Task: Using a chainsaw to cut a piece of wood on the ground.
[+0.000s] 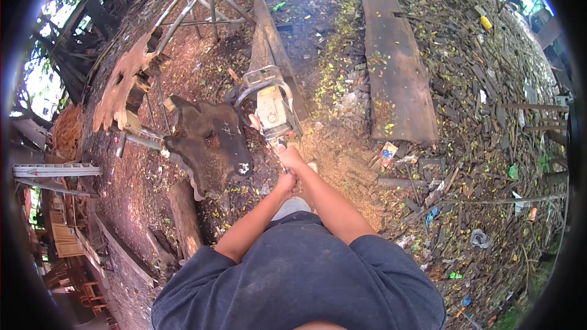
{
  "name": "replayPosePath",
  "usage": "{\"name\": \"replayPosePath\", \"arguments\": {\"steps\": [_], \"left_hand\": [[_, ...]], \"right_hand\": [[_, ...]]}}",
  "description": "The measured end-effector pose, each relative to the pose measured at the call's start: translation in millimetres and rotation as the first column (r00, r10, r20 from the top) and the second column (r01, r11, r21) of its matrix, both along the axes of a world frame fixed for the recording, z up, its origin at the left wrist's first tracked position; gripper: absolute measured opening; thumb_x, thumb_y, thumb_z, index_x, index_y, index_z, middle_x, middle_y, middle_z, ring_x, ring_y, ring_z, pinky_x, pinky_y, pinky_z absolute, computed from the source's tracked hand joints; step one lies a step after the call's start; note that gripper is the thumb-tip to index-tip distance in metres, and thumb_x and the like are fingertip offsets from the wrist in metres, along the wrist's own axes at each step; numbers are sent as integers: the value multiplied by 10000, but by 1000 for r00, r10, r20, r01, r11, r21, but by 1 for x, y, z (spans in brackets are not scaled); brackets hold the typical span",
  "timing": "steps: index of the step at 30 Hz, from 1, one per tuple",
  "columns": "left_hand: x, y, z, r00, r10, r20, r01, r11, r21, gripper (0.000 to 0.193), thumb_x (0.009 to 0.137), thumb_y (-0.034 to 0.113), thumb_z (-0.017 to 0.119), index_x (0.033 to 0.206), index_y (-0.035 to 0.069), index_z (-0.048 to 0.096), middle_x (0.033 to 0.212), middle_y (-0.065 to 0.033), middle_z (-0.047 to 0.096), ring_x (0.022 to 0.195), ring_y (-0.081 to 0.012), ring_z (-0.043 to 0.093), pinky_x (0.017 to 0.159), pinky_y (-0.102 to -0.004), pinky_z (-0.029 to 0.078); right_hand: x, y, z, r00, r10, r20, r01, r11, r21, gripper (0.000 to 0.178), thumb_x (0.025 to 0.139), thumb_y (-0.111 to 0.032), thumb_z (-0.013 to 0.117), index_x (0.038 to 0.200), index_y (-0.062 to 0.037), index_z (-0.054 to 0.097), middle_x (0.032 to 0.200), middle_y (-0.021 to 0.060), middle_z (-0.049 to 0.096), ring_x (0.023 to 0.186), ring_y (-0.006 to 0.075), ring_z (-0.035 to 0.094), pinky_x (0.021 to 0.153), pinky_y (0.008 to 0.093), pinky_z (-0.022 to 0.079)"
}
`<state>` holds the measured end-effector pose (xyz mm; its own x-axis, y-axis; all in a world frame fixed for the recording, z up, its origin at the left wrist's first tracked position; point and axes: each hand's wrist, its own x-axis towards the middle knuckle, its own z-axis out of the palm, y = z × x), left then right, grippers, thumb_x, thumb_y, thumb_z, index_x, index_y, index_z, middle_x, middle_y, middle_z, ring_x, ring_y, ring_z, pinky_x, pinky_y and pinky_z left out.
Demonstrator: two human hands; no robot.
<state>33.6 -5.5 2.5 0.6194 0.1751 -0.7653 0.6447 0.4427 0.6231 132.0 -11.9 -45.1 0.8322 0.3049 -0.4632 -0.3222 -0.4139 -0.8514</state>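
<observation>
**Both hands on the rear of a chainsaw, amid slabs and litter**

At the far left, a pale ladder-like frame [58, 171] juts in above wooden chairs [92, 296], and an orange-brown sawdust heap [66, 125] rises behind it. Further right, a ragged-edged wood slab [122, 91] stands tilted beside a trestle of poles [205, 3]. Below and right of that slab lies a dark, wavy-edged slab [211, 143] with a pale patch near its lower right corner; nearer the wearer is a short log [183, 214].

The white-and-grey chainsaw [272, 110] is at the centre, just right of the dark slab, its curved front handle [264, 77] facing away from the body. A long timber [273, 36] extends beyond it. The left hand [285, 183] is curled around the end of the rear handle, its fingers partly hidden. The right hand [293, 157] grasps the same handle just ahead, close against the left. Both arms reach forward from a dark T-shirt [299, 269].

Right of the hands, tan sawdust [351, 177] covers the ground. Beyond it lies a wide dark plank [400, 67] dotted with yellow leaves, with a red-and-yellow packet [387, 153] near its closer end. At the far right, bark scraps and sticks surround a yellow bottle [486, 22] and crumpled clear plastic [480, 239].
</observation>
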Motion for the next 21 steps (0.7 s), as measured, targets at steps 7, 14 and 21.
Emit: {"name": "replayPosePath", "arguments": {"steps": [7, 14, 21], "left_hand": [[-20, -3, -8, 999, -33, 29, 35, 996, -82, 152, 908, 220, 503, 772, 158, 481, 605, 48, 408, 453, -80, 328, 385, -260, 228], [-25, -17, 0, 1000, -12, 3, 13, 1000, -24, 197, 884, 117, 476, 697, 153, 427, 600, 37, 343, 455, -86, 268, 416, -265, 194], [-41, -12, -14, 999, 48, -10, -49, 998, -46, 174, 871, 100, 493, 706, 136, 448, 601, 21, 367, 453, -94, 287, 410, -275, 196]], "right_hand": [[-17, -5, -12, 998, 6, -58, -5, 1000, 12, 467, 947, -337, 503, 757, 77, 606, 619, 165, 598, 493, 253, 587, 477, 422, 444], [-22, -14, -15, 998, 33, -44, -32, 999, 10, 472, 952, -333, 491, 743, 75, 601, 602, 165, 592, 469, 254, 580, 450, 418, 445], [-43, -26, 27, 997, 57, -53, -56, 998, 27, 495, 948, -362, 482, 809, 90, 629, 650, 206, 615, 574, 299, 637, 543, 440, 477]]}}
